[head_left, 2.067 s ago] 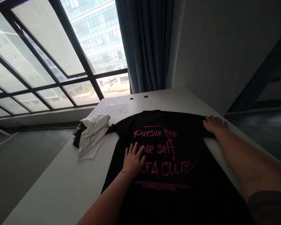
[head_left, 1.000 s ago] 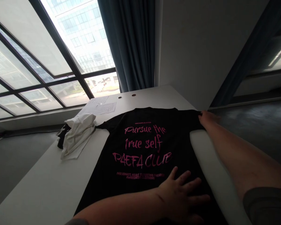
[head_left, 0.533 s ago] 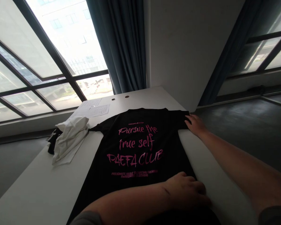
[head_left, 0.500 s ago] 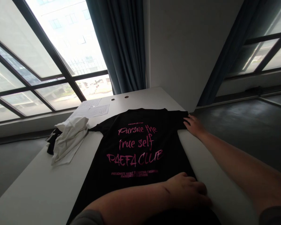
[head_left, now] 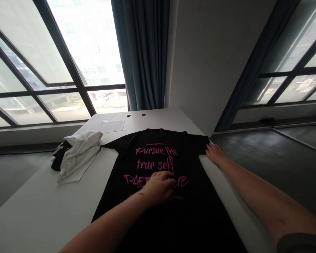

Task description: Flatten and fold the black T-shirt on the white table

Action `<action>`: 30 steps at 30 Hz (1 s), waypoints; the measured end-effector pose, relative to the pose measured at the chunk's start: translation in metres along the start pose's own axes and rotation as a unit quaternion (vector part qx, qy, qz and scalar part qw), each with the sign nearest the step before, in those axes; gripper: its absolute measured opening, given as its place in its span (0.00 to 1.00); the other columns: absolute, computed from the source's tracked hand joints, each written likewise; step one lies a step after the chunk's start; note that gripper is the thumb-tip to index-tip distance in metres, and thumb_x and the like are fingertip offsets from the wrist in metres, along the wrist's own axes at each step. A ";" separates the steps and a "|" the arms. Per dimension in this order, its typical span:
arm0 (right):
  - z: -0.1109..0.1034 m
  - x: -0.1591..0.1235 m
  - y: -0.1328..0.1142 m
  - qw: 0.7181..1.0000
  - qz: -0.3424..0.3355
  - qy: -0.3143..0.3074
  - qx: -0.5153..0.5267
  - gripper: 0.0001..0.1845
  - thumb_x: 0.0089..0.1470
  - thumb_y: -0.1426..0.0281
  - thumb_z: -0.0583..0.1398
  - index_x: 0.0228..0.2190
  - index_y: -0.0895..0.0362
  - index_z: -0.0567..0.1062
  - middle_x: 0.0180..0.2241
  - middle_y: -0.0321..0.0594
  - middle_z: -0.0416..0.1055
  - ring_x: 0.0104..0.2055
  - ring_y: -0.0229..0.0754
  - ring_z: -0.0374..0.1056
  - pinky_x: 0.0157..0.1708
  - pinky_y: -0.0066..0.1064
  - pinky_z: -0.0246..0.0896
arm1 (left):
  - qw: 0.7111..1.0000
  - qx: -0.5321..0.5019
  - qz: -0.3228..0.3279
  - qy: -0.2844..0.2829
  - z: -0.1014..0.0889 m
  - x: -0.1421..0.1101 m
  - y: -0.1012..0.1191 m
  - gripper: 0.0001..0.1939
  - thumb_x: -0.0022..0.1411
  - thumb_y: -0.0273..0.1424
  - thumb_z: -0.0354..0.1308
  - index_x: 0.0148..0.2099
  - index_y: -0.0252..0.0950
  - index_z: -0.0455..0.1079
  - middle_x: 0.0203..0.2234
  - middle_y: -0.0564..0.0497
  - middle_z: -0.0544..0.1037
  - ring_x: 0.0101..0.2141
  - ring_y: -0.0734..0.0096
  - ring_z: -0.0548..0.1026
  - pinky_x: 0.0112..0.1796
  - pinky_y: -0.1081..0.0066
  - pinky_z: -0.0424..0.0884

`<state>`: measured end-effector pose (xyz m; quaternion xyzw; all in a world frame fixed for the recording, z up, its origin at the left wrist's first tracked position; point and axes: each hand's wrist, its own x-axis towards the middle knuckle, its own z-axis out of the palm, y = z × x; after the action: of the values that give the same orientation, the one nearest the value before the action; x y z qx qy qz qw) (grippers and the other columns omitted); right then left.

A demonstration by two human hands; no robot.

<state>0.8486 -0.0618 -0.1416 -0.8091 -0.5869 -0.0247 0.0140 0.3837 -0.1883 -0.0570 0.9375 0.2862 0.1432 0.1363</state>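
A black T-shirt [head_left: 158, 214] with pink lettering lies flat on a white table [head_left: 42, 211], print side up. My left hand [head_left: 159, 188] rests on the middle of the shirt over the lowest big line of lettering, fingers bent and pointing right. My right hand [head_left: 214, 154] lies flat at the tip of the shirt's right sleeve, near the table's right edge, fingers stretched out.
A crumpled white garment [head_left: 79, 153] lies on something dark at the table's left edge. Sheets of paper [head_left: 109, 124] and two round holes [head_left: 136, 115] are at the far end. Windows, a curtain [head_left: 144, 52] and a wall stand behind.
My left hand has moved from the shirt's lower right part up to the middle of the print. My right hand stays at the sleeve. The view has shifted slightly.
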 end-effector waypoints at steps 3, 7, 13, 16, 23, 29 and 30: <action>-0.009 0.010 -0.014 1.000 0.001 0.004 -0.003 0.30 0.66 0.64 0.49 0.64 0.58 0.71 0.72 0.52 0.56 0.74 0.62 0.47 0.69 0.60 0.47 | 0.983 0.040 -0.162 0.073 -0.032 -0.070 -0.086 0.19 0.69 0.35 0.59 0.60 0.46 0.75 0.62 0.46 0.73 0.62 0.52 0.71 0.63 0.49 0.67; -0.017 0.033 -0.054 1.000 -0.030 0.006 0.004 0.29 0.65 0.65 0.51 0.63 0.60 0.72 0.69 0.54 0.62 0.72 0.59 0.51 0.69 0.52 0.49 | 0.956 0.062 -0.268 0.106 -0.043 -0.148 -0.158 0.20 0.71 0.39 0.54 0.61 0.44 0.74 0.63 0.46 0.73 0.62 0.51 0.71 0.63 0.48 0.67; -0.018 0.068 -0.136 0.998 -0.044 0.035 0.010 0.33 0.69 0.58 0.48 0.67 0.63 0.64 0.72 0.57 0.53 0.74 0.59 0.48 0.70 0.52 0.46 | 0.945 0.076 -0.293 0.126 -0.032 -0.166 -0.166 0.21 0.71 0.38 0.55 0.64 0.47 0.73 0.64 0.50 0.72 0.63 0.54 0.70 0.64 0.49 0.66; -0.017 0.081 -0.170 0.998 -0.028 0.050 0.010 0.37 0.68 0.55 0.49 0.69 0.65 0.60 0.73 0.59 0.49 0.76 0.59 0.42 0.72 0.54 0.36 | 0.943 0.076 -0.298 0.125 -0.030 -0.162 -0.167 0.20 0.70 0.38 0.56 0.63 0.50 0.73 0.64 0.52 0.72 0.63 0.54 0.70 0.64 0.49 0.66; 0.003 0.099 -0.194 0.997 0.051 -0.046 0.047 0.43 0.69 0.49 0.40 0.73 0.62 0.53 0.76 0.57 0.42 0.76 0.62 0.40 0.71 0.58 0.39 | 0.921 0.089 -0.336 0.176 -0.037 -0.151 -0.210 0.23 0.72 0.40 0.54 0.66 0.46 0.70 0.66 0.46 0.68 0.63 0.53 0.70 0.63 0.51 0.67; 0.012 0.098 -0.186 0.997 0.040 -0.012 0.065 0.42 0.69 0.48 0.39 0.73 0.58 0.56 0.75 0.52 0.46 0.76 0.62 0.42 0.72 0.58 0.37 | 0.892 0.141 -0.370 0.217 -0.051 -0.107 -0.264 0.30 0.69 0.34 0.55 0.71 0.41 0.65 0.68 0.41 0.67 0.65 0.49 0.68 0.64 0.51 0.65; 0.012 0.097 -0.186 0.997 0.037 -0.007 0.064 0.42 0.69 0.48 0.38 0.72 0.58 0.57 0.75 0.52 0.47 0.75 0.62 0.43 0.71 0.58 0.38 | 0.895 0.150 -0.357 0.219 -0.053 -0.099 -0.271 0.30 0.68 0.32 0.55 0.71 0.41 0.64 0.68 0.42 0.66 0.65 0.50 0.67 0.65 0.52 0.64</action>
<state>0.7020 0.0890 -0.1490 -0.8279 -0.5570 0.0194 0.0629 0.1515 -0.0192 -0.1186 0.7264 0.6426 0.2420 -0.0304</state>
